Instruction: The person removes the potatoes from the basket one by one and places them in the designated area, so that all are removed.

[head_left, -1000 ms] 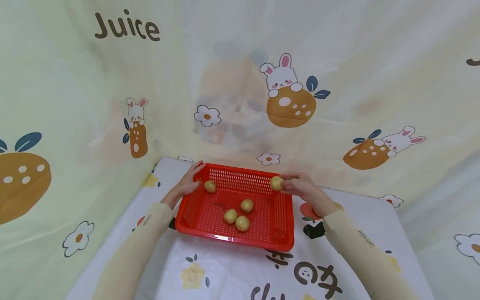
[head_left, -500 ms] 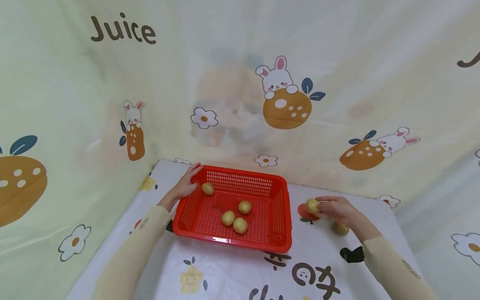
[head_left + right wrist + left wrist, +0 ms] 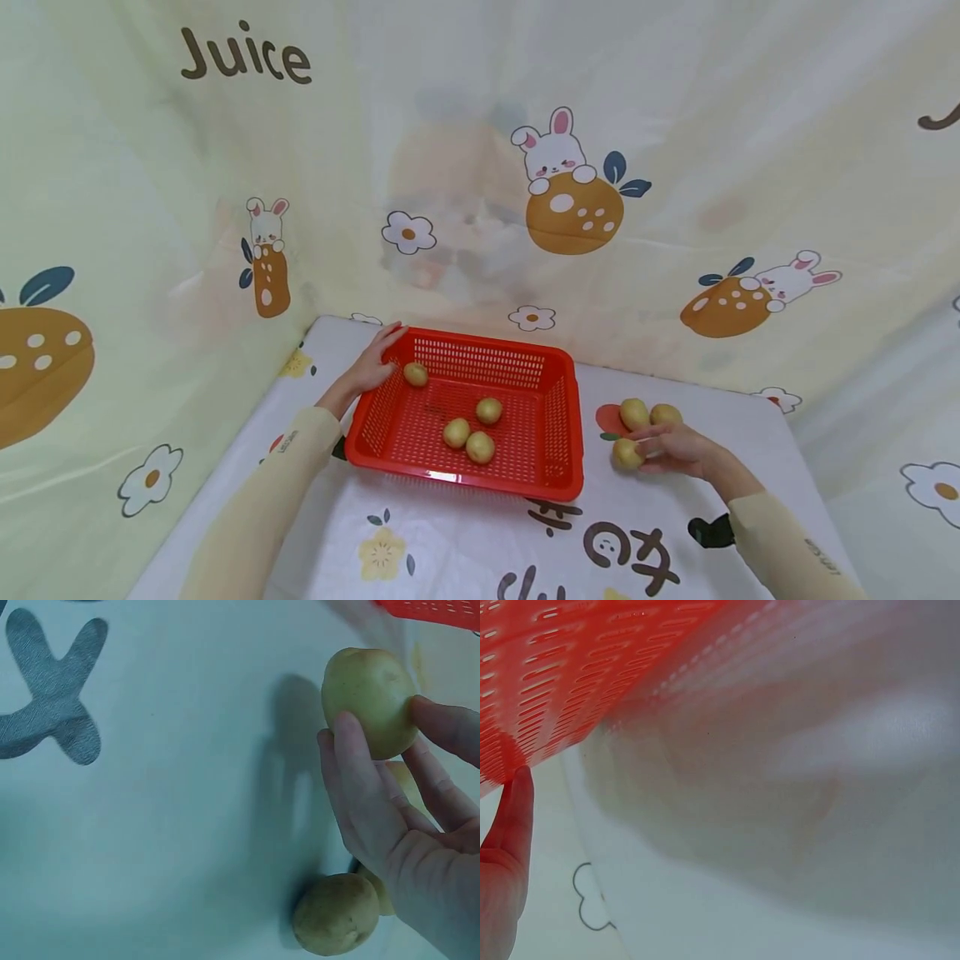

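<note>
A red perforated basket sits on the table, with several potatoes lying loose in it. My left hand holds the basket's left rim near the far corner, thumb over the inner side. In the left wrist view, a straight finger touches the slotted outer wall. Right of the basket, my right hand pinches a potato between thumb and fingers, low over the table. Just beyond it lie two potatoes, one on the left and one on the right. Another potato, hidden by my hand in the head view, rests beneath it.
The white tablecloth carries printed flowers and dark lettering. Pale printed sheets hang close behind the basket and along both sides. A dark strap piece hangs by my right wrist.
My right hand has moved from the basket's far right corner out over the table on the right, then slightly nearer. Two potatoes beyond it now show. My left hand has stayed at the rim.
</note>
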Demonstrator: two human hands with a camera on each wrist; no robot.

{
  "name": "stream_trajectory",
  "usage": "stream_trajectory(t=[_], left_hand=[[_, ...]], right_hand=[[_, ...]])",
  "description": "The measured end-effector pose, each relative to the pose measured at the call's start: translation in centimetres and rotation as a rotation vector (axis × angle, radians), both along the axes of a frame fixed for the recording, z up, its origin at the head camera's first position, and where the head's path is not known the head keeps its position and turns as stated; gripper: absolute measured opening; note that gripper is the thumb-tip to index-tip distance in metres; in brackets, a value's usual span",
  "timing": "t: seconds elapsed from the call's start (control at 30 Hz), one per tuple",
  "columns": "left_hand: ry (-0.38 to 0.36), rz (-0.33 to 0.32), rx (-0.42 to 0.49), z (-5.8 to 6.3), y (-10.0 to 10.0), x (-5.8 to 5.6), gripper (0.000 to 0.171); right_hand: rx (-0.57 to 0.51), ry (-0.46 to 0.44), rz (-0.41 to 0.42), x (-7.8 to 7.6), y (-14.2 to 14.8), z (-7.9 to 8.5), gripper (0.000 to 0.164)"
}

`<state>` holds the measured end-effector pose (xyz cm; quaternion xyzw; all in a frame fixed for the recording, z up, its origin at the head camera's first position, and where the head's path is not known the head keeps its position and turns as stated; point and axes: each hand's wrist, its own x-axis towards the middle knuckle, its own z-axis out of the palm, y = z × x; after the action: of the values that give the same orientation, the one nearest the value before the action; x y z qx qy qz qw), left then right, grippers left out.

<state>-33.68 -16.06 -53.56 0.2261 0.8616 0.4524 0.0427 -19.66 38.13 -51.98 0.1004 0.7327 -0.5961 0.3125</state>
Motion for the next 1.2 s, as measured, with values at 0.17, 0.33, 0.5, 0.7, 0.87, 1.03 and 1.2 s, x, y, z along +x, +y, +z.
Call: stream_trajectory(t=[0.17,0.33,0.5,0.7,0.87,1.03,1.2], left_hand=[[0.037,-0.008,0.003,-0.4,0.0,-0.2,0.073],[0.038,-0.004,0.002,-0.3,0.0,-0.5,0.074],[0.015,0.007,0.0,-0.3,0.1,-0.5,0.073],[0.001,0.018,-0.004,-0.3,0.0,-0.4,0.073],[0.02,0.013,-0.001,-0.1,-0.2,-0.4,0.073],[0.014,0.002,0.014,-0.1,-0.3,-0.3,0.073],[0.008,-0.002,0.019,-0.1,-0.2,-0.2,0.073]], right_hand=[[0.096,0.032,0.029,0.2,-0.4,-0.7,0.035],[0.203,0.056,0.015,0.4,-1.0,-0.9,0.031],[0.249,0.064,0.073,-0.2,-0.7,-0.9,0.033],[0.367,0.096,0.185,-1.1,-2.0,1.9,0.039],[0.42,0.158,0.254,-2.5,-3.8,4.8,0.044],[0.346,0.22,0.293,-4.1,-6.2,7.6,0.049],[0.326,0.28,0.328,-5.9,-8.9,10.0,0.049]])
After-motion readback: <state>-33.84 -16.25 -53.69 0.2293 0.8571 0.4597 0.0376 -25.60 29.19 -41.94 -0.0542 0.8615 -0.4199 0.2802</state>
